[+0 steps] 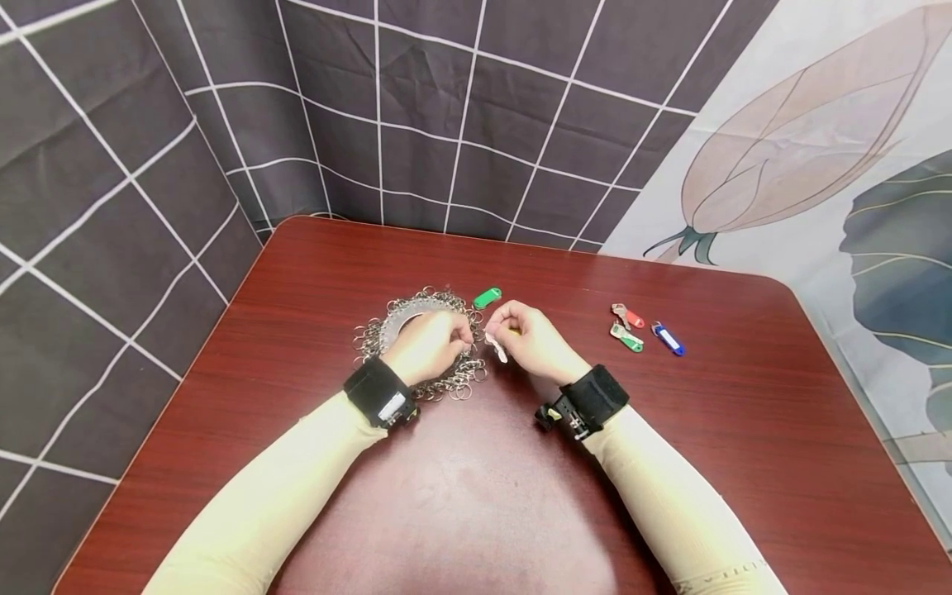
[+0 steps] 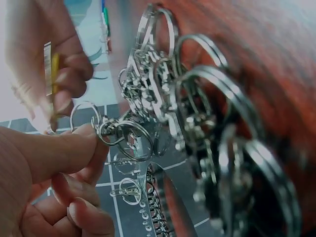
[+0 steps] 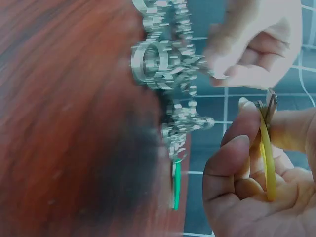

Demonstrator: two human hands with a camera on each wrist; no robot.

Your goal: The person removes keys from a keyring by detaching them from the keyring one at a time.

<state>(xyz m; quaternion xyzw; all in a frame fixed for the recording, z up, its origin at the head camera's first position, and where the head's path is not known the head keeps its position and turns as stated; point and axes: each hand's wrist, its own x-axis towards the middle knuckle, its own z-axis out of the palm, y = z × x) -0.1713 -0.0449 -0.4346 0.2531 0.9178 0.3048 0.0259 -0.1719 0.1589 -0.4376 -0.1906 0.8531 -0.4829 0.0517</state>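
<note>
A round metal plate (image 1: pixel 394 321) with many split rings (image 1: pixel 459 390) around its edge lies on the table under my left hand (image 1: pixel 431 343). Thumb and forefinger of that hand pinch one split ring (image 2: pixel 85 111) at the plate's right side, as the left wrist view shows. My right hand (image 1: pixel 537 343) is just to the right, holding a yellow key tag (image 3: pixel 268 165) in its curled fingers. A silver key (image 1: pixel 498 348) points down from the right fingertips. A small gap separates the two hands.
Just beyond the hands a green key tag (image 1: pixel 487 297) lies near the plate's rim. On the right side of the reddish-brown table (image 1: pixel 446 512) lie keys with a red tag (image 1: pixel 634 318), a second green tag (image 1: pixel 630 340) and a blue tag (image 1: pixel 669 340). Grid-patterned cloth (image 1: pixel 424 116) hangs behind.
</note>
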